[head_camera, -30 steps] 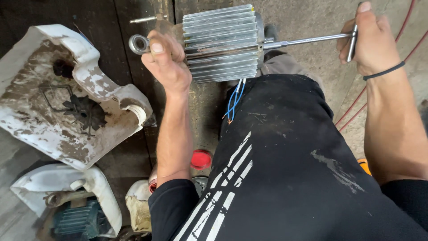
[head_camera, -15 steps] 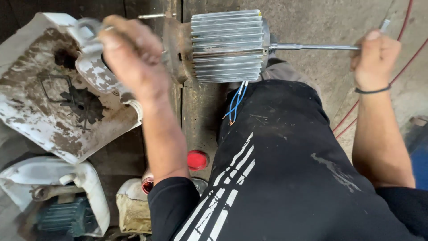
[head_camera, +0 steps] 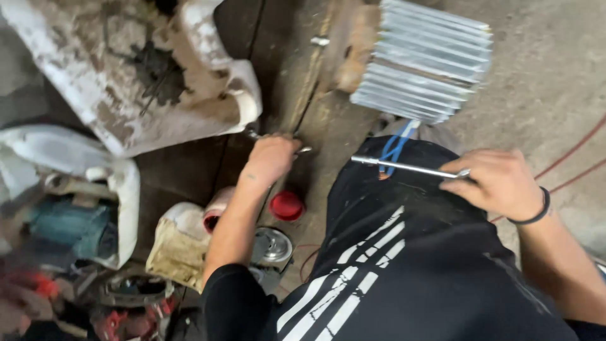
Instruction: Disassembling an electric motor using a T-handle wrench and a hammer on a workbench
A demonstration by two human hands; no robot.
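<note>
While between both hands, finned motor (head_camera: 426, 60) beside dirty white casing (head_camera: 145, 69).

Steel rod (head_camera: 410, 167) level across lap; small wrench (head_camera: 278, 134) on floor.

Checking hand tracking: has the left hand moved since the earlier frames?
Yes. The left hand has dropped from beside the finned motor to the wooden floor below the dirty white casing, gripping a small metal tool.
</note>
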